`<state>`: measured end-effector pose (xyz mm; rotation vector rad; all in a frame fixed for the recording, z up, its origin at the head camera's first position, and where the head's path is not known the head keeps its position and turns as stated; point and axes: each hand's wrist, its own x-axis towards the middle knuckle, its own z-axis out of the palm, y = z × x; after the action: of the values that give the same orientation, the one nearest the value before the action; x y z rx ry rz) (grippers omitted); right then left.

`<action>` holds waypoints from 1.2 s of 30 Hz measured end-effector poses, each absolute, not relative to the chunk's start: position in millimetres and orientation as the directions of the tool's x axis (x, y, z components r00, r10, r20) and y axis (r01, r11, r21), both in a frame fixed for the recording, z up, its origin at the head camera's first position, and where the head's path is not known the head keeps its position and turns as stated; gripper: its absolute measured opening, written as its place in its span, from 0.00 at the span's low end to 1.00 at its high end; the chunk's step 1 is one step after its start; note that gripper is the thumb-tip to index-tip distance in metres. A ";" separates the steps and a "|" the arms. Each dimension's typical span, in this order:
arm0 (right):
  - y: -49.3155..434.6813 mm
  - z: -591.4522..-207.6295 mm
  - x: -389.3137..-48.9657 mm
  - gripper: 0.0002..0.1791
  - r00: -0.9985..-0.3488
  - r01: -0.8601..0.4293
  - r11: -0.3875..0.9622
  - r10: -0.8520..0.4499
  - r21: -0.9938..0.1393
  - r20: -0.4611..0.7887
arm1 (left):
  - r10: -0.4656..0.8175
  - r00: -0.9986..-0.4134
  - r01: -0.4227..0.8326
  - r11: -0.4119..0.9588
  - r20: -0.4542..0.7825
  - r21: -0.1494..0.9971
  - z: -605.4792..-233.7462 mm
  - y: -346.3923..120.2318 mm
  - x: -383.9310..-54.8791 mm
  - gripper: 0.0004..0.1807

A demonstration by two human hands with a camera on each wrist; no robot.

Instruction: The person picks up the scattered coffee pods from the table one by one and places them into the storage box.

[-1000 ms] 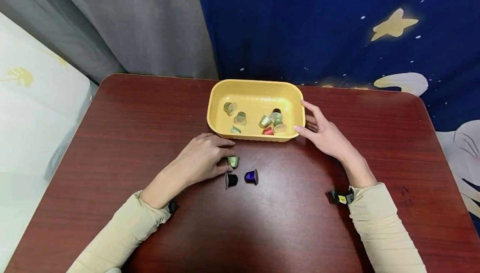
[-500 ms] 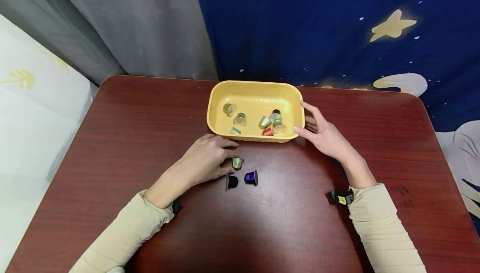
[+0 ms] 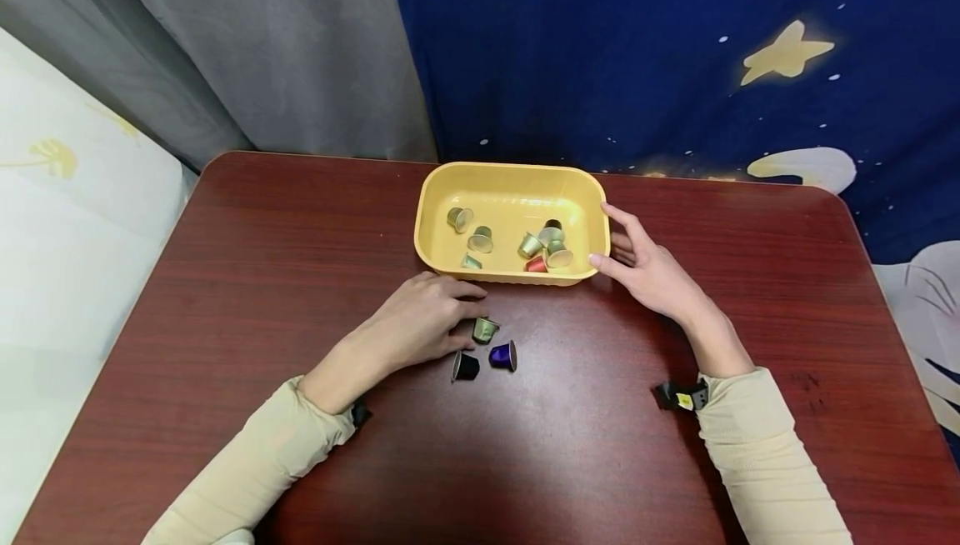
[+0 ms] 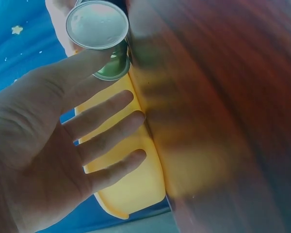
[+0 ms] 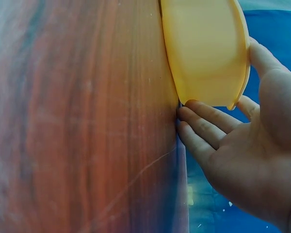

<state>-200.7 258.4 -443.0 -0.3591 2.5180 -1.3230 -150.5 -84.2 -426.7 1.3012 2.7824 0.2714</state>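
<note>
In the head view, my left hand (image 3: 423,320) reaches over the table with its fingers extended. Its index finger and thumb lie beside a green coffee capsule (image 3: 485,330). Close to the thumb, a black coffee capsule (image 3: 466,367) lies on its side, and a purple one (image 3: 503,356) lies just right of it. The left wrist view shows the fingers spread, with a capsule's round foil lid (image 4: 97,25) beyond the thumb. My right hand (image 3: 651,272) touches the right end of a yellow plastic bin (image 3: 512,277), thumb and fingers fairly straight against its rim and wall.
Inside the bin lie several capsules, mostly green, with one red capsule (image 3: 536,264) near the front wall. The bin stands near the back edge of the dark red wooden table (image 3: 585,445). Grey and blue curtains (image 3: 600,53) hang behind it.
My left hand has slid a little to the right, and the green capsule has shifted right along with it. The black capsule has moved slightly. My right hand and the bin stay put.
</note>
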 end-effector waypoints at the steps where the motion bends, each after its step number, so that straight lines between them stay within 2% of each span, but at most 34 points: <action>1: 258.4 -443.3 -200.7 0.42 -0.932 -0.091 0.551 -0.341 -0.830 -0.124 | 0.769 -0.639 0.758 0.624 0.023 0.188 -426.8 -83.4 -150.5 0.24; 11: 258.1 -443.4 -200.2 0.42 -0.931 -0.096 0.551 -0.345 -0.829 -0.121 | 0.788 -0.615 0.775 0.595 0.039 0.212 -428.3 -79.4 -150.7 0.18; 24: 259.5 -443.2 -201.3 0.42 -0.928 -0.111 0.545 -0.357 -0.831 -0.110 | 0.798 -0.598 0.795 0.579 0.073 0.181 -423.5 -82.0 -147.9 0.19; 36: 258.3 -444.5 -201.2 0.42 -0.933 -0.095 0.559 -0.340 -0.824 -0.122 | 0.835 -0.508 0.858 0.470 0.212 0.205 -418.2 -82.6 -144.2 0.18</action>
<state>-201.2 258.3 -444.5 -0.3611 2.5282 -1.3120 -144.2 -82.6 -418.2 1.5951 2.7633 0.4624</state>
